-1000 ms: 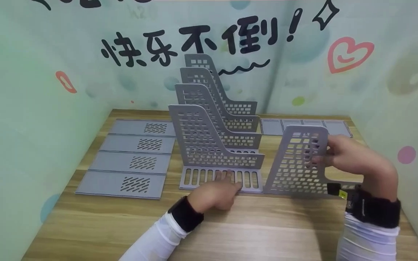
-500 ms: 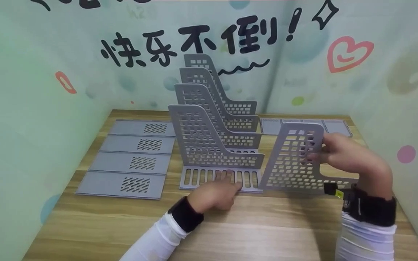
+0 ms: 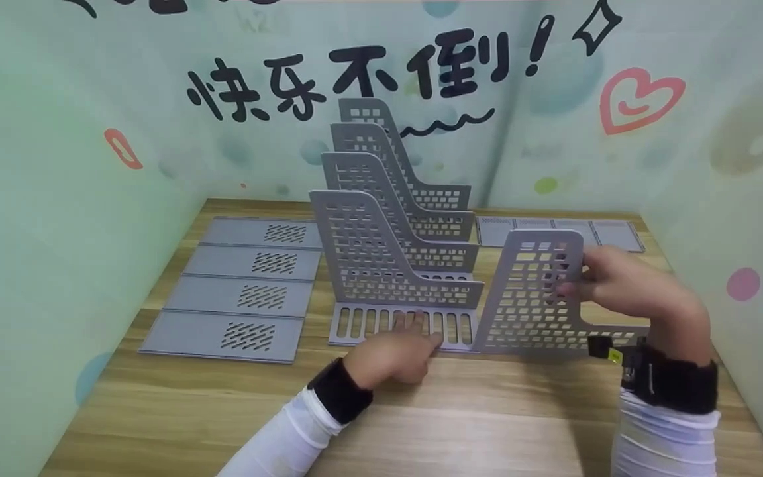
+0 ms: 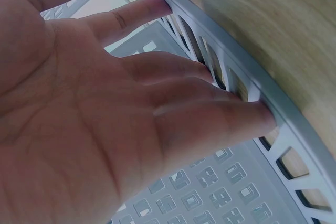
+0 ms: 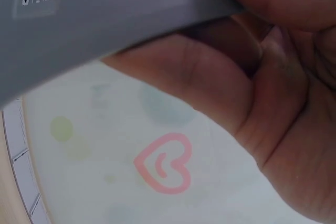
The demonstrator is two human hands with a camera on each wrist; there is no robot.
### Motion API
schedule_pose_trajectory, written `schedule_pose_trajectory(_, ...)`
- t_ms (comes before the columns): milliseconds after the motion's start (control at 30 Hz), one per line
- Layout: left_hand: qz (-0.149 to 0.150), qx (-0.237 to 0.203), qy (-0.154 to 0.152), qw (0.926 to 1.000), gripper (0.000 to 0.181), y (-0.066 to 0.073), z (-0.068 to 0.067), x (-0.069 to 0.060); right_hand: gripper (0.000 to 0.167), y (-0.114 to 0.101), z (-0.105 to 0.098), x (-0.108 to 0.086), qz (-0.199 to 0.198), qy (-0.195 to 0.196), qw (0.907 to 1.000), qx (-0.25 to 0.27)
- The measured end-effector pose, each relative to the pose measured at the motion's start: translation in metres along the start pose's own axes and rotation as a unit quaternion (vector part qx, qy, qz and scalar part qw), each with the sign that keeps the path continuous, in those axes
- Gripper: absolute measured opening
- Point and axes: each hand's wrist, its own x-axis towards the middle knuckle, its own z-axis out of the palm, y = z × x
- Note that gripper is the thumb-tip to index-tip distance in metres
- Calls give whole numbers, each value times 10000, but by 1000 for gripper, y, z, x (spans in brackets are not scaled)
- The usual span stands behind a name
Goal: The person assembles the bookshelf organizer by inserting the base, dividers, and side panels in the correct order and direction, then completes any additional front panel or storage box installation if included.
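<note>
Upright on the table stands a grey file rack (image 3: 381, 265) made of several perforated dividers, one behind another. My left hand (image 3: 395, 354) rests its extended fingers on the slotted base strip (image 3: 350, 324) in front of the nearest divider. In the left wrist view, its fingertips (image 4: 265, 116) touch the bars between the slots. To the right, my right hand (image 3: 633, 285) pinches the tall back edge of a loose perforated side panel (image 3: 537, 298). That panel stands upright, its lower left corner at the strip's right end; whether they are joined cannot be told. The right wrist view shows thumb and fingers on both faces (image 5: 173, 3).
Flat grey panels (image 3: 189, 291) with slanted slots lie side by side at the left. More flat grey panels (image 3: 557, 235) lie at the back right. A printed cloth backdrop (image 3: 554, 146) encloses the wooden table (image 3: 461, 424) at the back and sides.
My right hand has shifted the loose side panel left to the base strip's right end, lifting it slightly and then lowering it. The left hand has stayed in place.
</note>
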Motion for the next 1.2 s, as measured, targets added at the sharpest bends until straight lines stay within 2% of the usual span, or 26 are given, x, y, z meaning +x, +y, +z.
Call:
schedule_pose_trajectory(267, -19, 142, 5, 9999, 66, -1, -1, -1, 18, -17, 14, 10, -549, -47, 9984, 129)
schedule_pose_trajectory(433, 80, 65, -111, 9999, 70, -7, -7, -3, 25, -29, 26, 18, -785, -136, 9964, 280)
schedule_pose_trajectory(567, 466, -201, -20, 9987, 59, -22, -17, -7, 31, -28, 26, 17, -650, -320, 9965, 424)
schedule_pose_trajectory(667, 558, -522, 203, 9969, 39, -43, -31, -15, 28, -22, 23, 16, -479, -702, 9955, 428)
schedule_pose_trajectory(733, 329, -784, 301, 9959, 24, -60, -42, -23, 19, -17, 21, 16, -334, -939, 9945, 314)
schedule_pose_trajectory(800, -226, -1051, 338, 9936, 14, -79, -52, -33, 13, -12, 20, 18, -231, -1119, 9932, 242)
schedule_pose_trajectory(867, -855, -1316, 393, 9868, 12, -100, -60, -42, 10, -8, 20, 20, -102, -1192, 9928, 95)
schedule_pose_trajectory(967, -1678, -1636, 554, 9706, 21, -133, -66, -47, 13, -4, 25, 23, 147, -1235, 9922, -108)
schedule_pose_trajectory(1033, -1853, -1897, 699, 9617, 21, -154, -65, -44, 14, -1, 30, 24, 322, -1242, 9914, -252)
schedule_pose_trajectory(1100, -1844, -2186, 768, 9552, 13, -168, -63, -35, 14, 4, 34, 23, 487, -1281, 9899, -357)
schedule_pose_trajectory(1200, -1585, -2655, 839, 9473, 10, -178, -56, -24, 8, 12, 40, 22, 488, -1366, 9881, -520)
